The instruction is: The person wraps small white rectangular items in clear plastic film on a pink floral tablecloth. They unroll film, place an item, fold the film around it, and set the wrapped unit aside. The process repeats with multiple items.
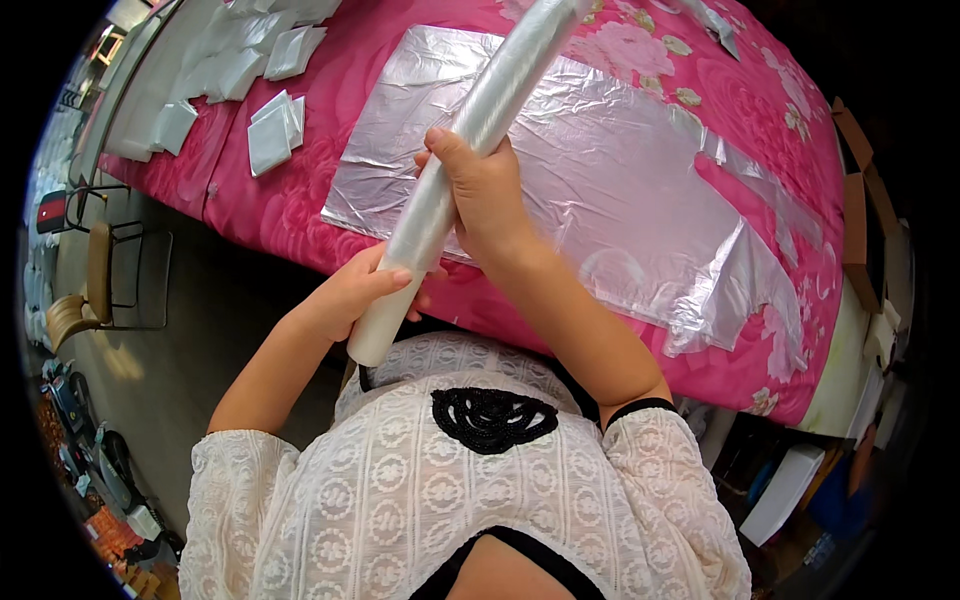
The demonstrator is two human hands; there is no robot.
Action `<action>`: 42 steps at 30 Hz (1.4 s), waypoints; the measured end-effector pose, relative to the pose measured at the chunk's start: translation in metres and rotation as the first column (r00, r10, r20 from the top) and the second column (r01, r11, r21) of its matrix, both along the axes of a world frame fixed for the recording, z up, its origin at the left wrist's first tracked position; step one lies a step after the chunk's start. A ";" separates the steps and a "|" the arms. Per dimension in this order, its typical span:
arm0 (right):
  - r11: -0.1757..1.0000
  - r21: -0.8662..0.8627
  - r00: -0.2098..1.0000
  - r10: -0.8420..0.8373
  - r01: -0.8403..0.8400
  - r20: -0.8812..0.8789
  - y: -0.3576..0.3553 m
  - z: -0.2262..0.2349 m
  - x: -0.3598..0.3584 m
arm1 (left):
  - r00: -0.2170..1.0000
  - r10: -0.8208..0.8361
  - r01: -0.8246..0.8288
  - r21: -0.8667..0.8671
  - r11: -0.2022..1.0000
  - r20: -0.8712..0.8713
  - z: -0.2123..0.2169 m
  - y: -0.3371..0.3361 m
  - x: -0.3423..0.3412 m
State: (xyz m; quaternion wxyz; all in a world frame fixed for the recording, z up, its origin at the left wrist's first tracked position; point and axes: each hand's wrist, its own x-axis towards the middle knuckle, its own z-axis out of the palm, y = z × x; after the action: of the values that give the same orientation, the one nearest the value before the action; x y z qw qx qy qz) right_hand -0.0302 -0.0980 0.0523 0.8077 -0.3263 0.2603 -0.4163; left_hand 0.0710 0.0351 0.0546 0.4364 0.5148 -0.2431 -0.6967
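Both my hands are closed round a long roll of clear plastic film [510, 75], which slants from near my waist up and away to the right. My left hand [375, 290] grips it close to its lower end. Farther up, my right hand [480, 185] wraps round it with the thumb on top. Under the roll, a stack of flat clear plastic bags or sheets [620, 190] lies on a pink floral cloth [320, 215]. The stack's right side has handle-like cut shapes, and its corner is crumpled.
Several small folded plastic packets [275, 130] lie at the left of the table, with a heap of more [240, 45] behind them. A chair [95, 280] stands on the floor at the left. Cardboard boxes [865, 210] line the right edge; a white box [785, 490] sits below.
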 end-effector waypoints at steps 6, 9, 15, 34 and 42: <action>0.995 -0.102 0.981 -0.027 0.007 -0.194 0.015 -0.026 -0.006 | 0.979 0.005 0.001 -0.033 0.999 0.205 -0.018 0.004 -0.012; 0.989 0.147 0.994 0.043 -0.027 -0.105 -0.020 -0.028 -0.025 | 0.980 -0.087 0.111 0.130 0.985 -0.181 -0.023 0.020 0.000; 0.964 -0.079 0.905 -0.266 0.255 -0.331 -0.122 -0.041 -0.097 | 0.936 -0.254 0.302 0.185 0.935 -0.244 -0.030 0.041 0.004; 0.898 -0.312 0.671 -0.027 -0.309 -0.741 -0.156 -0.041 -0.144 | 0.944 -0.319 0.330 0.274 0.903 -0.084 -0.035 0.065 0.021; 0.789 -0.615 0.423 -0.565 0.024 -0.708 -0.239 -0.061 -0.285 | 0.864 -0.504 0.481 0.260 0.837 0.024 -0.025 0.074 0.054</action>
State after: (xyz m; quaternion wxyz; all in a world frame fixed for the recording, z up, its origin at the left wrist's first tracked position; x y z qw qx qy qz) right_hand -0.3148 -0.3373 -0.0092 0.3506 -0.6397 0.5642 -0.3867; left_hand 0.1251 0.1093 0.0294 0.1640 0.5160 -0.2991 -0.7857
